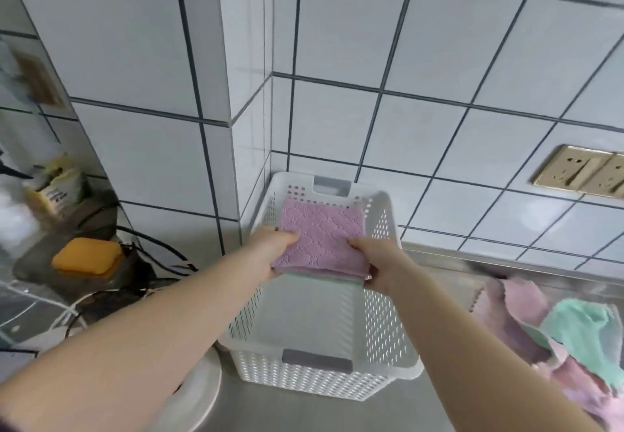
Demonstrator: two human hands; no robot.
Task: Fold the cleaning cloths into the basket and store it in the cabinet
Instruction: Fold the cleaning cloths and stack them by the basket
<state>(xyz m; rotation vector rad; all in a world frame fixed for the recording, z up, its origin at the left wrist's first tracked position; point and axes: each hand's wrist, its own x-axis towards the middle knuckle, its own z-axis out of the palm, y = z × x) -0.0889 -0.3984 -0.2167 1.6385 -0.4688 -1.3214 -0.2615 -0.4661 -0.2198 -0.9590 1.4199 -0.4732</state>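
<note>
Fingers [285, 239] of both hands pinching folded cloths [322, 239] over basket [385, 330], loose cloths [574, 327] right, socket [587, 175] behind

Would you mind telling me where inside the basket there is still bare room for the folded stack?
The basket floor is bare from its near grey handle up to the folded stack, which both hands, left and right, hold over its far half. Right of the basket, the loose cloths crowd the counter.
</note>
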